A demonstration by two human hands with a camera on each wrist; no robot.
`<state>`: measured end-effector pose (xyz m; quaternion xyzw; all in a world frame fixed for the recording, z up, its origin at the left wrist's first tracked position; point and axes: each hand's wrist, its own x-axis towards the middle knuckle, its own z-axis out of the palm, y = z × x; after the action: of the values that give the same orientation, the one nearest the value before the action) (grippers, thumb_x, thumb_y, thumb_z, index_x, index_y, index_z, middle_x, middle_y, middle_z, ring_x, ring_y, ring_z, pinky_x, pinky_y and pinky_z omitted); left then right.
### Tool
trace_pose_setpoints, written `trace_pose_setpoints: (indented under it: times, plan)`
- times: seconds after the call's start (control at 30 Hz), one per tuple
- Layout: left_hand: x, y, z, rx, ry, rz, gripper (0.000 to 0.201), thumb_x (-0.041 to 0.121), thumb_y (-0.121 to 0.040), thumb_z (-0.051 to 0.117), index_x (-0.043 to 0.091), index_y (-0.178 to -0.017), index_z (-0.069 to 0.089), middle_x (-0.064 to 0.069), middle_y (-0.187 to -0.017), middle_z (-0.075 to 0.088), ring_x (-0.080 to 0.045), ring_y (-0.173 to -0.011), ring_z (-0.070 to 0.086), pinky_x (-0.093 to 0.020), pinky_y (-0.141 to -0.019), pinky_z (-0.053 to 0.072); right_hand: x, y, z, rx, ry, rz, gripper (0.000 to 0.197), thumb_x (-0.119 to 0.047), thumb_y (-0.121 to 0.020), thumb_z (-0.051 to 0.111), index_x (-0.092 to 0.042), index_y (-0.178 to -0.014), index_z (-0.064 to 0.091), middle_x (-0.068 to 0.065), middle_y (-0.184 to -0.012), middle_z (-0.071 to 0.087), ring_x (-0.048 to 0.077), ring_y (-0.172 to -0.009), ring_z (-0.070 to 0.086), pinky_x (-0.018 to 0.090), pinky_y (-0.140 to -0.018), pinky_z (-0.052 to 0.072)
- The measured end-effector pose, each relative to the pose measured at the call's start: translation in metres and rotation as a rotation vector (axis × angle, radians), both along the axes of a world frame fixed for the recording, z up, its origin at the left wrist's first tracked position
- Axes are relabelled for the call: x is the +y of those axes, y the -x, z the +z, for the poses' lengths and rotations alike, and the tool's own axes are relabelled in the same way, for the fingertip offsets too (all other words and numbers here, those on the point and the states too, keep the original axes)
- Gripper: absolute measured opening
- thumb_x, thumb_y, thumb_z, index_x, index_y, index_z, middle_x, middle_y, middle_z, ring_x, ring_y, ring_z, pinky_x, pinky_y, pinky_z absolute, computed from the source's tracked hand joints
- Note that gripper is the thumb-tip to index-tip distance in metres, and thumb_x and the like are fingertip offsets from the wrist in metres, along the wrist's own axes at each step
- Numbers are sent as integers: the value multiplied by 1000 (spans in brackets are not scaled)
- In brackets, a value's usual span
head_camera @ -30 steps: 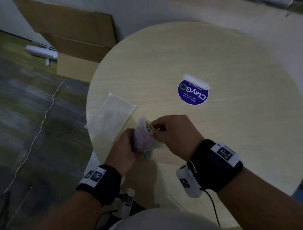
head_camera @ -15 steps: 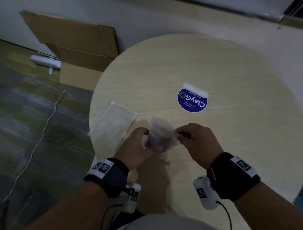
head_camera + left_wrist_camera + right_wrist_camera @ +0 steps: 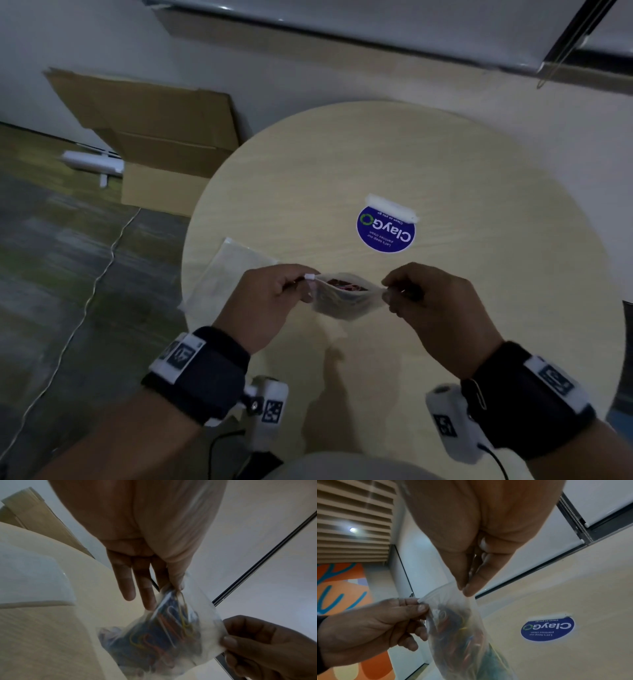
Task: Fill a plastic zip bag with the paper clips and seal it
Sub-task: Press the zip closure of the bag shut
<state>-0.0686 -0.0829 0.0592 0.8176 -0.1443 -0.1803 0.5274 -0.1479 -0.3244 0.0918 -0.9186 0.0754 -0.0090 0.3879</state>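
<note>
A: What carries everything here?

B: A round, pale wood-grain surface [image 3: 445, 164], standing close to a light wall.

A: And what lies directly on it?

B: A round blue sticker [image 3: 385, 230] reading "ClayGo" in white letters, with a white strip along its far edge, sits near the middle. A flat, clear rectangular plastic bag [image 3: 230, 274] lies at the left rim, its near corner reaching past the edge.

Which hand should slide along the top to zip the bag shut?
Probably the left hand: it pinches the bag right at the white zip end, so it could run across while the right hand holds the other corner.
</note>
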Motion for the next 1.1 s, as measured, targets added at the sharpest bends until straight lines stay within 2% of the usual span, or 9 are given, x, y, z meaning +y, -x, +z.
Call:
trace_pose_setpoints:
  times: [0.07,0.17,0.27,0.4,0.53,0.7,0.8,0.9,1.1]
  plan:
    - [1,-3,-6,34,-36,37,26,18,-95,66,42,-92,76,9,-88,77,-9,-85,72,-30,-80,57,-1,-3,-5,-8,49,3,9,-19,-80,70,-26,-80,66,-9,-74,65,11,-69,64,29,-65,49]
    - [-5,-8,-12,10,-229,24,12,22,-92,70,27,-97,80,12,-87,74,1,-82,66,-31,-86,56,2,-13,-23,105,174,61,4,-24,-81,67,-27,-80,65,-6,-80,61,18,-76,62,36,-71,49]
    - [-8,-7,-5,-73,-152,45,13,19,-93,69,25,-100,78,16,-94,72,4,-86,66,-24,-83,54,-1,-18,-26,19,175,13,4,-22,-83,65,-24,-81,65,-4,-80,61,17,-75,59,34,-70,48]
    - [-9,-6,-7,-45,-143,36,19,17,-100,59,23,-110,74,12,-100,70,-9,-92,66,-26,-79,52,-1,-15,-33,60,179,19,4,-22,-83,64,-24,-81,64,-3,-80,59,17,-76,57,32,-69,45]
    - [-16,-8,-7,-129,-206,12,17,21,-96,64,22,-108,76,11,-103,71,4,-86,61,-17,-82,49,1,-16,-44,134,199,31,5,-20,-81,64,-25,-82,63,-2,-82,61,22,-80,60,35,-73,48]
    - [-14,-16,-7,-47,-118,125,14,20,-89,74,33,-83,75,17,-82,72,3,-70,65,-25,-73,55,7,-25,-34,-90,189,24,30,-18,-76,70,-24,-104,67,-4,-100,68,20,-95,59,33,-87,46]
    - [-17,-17,-9,-12,-98,125,18,20,-91,72,38,-86,73,14,-90,73,-3,-80,68,-38,-79,60,23,-39,-30,-154,112,105,33,-30,-78,72,-24,-110,68,-3,-105,70,20,-101,59,31,-92,44]
    - [-20,-17,-8,-32,-87,104,13,16,-93,68,23,-99,77,8,-98,74,-5,-88,68,-40,-81,60,36,-51,-33,-154,71,129,28,-33,-80,72,-26,-107,70,-5,-101,70,19,-100,57,31,-89,43]
    - [-20,-16,-11,-73,-123,54,15,17,-95,65,28,-91,76,7,-90,72,-9,-86,67,-45,-77,60,42,-57,-41,-97,5,105,6,-29,-82,69,-28,-87,72,-7,-87,69,18,-89,57,33,-81,44]
